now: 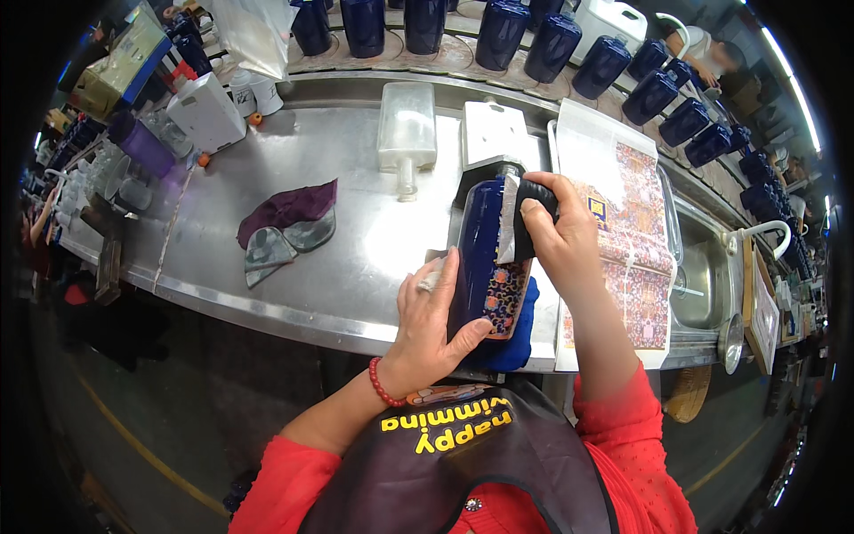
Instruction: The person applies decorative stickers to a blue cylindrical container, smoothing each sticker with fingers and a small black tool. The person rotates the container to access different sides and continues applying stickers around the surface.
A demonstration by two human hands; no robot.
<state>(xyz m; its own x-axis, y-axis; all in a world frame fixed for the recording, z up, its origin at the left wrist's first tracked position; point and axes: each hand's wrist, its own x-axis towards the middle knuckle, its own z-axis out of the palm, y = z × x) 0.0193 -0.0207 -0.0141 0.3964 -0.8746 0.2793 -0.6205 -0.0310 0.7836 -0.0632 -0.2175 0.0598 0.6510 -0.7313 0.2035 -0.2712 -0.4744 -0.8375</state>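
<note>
yellow lettering crosses a dark apron, upside down from the head view. beyond it, a dark blue bottle with a flowery panel sits at the near edge of a metal counter. the left hand grips its lower side; the right hand clasps a black pad against it. printed sheets bearing a blue-and-gold label lie to the right.

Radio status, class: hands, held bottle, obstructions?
Left hand holds blue bottle. Right hand grips black tool against it. Clear bottle beyond, not in the way.
</note>
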